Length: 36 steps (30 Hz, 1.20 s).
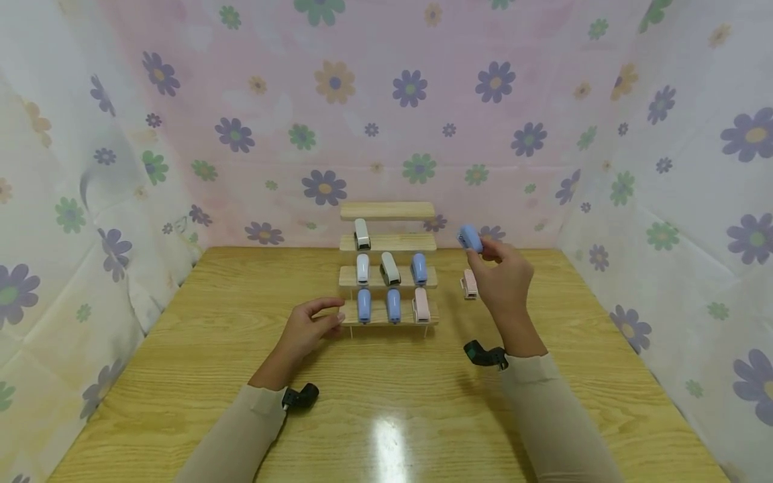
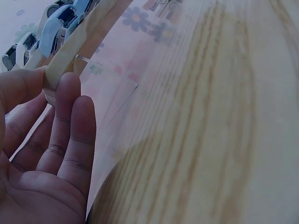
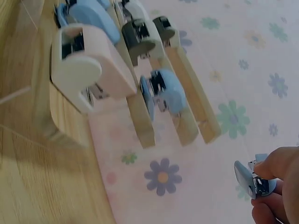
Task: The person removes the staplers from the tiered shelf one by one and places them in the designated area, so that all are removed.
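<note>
My right hand (image 1: 502, 272) pinches a blue stapler (image 1: 468, 239) in the air, to the right of a stepped wooden display rack (image 1: 388, 210). In the right wrist view the held stapler (image 3: 256, 179) shows its metal underside beside the thumb. My left hand (image 1: 309, 327) grips the left end of the rack's lowest board (image 2: 60, 67) between thumb and fingers. On that board stand two blue staplers (image 1: 364, 306) and a pink stapler (image 1: 421, 305). One step up are a white stapler (image 1: 362, 269), a grey-white stapler (image 1: 390, 268) and a blue stapler (image 1: 419, 268).
A white stapler (image 1: 362, 234) stands at the left of the third step; the top board (image 1: 386, 210) is bare. Another pink stapler (image 1: 469, 284) is on the wooden table (image 1: 229, 349) right of the rack, near my right hand. Flowered cloth (image 1: 374, 94) hangs behind and at both sides.
</note>
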Each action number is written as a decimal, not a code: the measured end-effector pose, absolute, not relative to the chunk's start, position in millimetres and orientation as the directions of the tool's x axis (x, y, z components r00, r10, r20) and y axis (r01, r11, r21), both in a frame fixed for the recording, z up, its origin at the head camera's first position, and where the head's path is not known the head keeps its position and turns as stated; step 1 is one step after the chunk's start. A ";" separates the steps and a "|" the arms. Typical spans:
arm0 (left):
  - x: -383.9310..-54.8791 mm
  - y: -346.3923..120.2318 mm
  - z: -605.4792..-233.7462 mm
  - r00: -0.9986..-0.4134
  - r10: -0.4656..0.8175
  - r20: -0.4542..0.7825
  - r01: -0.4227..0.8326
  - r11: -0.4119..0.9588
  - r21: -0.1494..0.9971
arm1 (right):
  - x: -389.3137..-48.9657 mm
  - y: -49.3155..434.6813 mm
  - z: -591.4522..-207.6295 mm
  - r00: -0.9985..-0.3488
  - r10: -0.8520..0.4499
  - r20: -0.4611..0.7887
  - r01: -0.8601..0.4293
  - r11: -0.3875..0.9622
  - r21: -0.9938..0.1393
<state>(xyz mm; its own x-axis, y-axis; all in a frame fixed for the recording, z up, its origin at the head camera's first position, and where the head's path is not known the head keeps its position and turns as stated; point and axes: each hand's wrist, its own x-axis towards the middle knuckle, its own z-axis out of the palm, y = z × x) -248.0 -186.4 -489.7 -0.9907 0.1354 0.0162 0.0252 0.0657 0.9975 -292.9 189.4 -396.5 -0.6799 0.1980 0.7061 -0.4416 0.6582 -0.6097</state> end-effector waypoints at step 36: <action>-248.0 -186.0 -488.6 -0.992 0.128 0.004 0.011 0.055 0.998 | -312.3 288.1 -449.3 -0.807 0.511 0.298 0.047 0.558 -0.828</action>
<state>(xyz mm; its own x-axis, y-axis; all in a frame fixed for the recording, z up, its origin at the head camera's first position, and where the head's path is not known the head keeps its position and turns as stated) -248.0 -186.0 -488.6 -0.9917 0.1283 0.0040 0.0112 0.0552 0.9984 -312.3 288.1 -449.3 -0.8065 0.5105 0.2981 0.0473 0.5583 -0.8283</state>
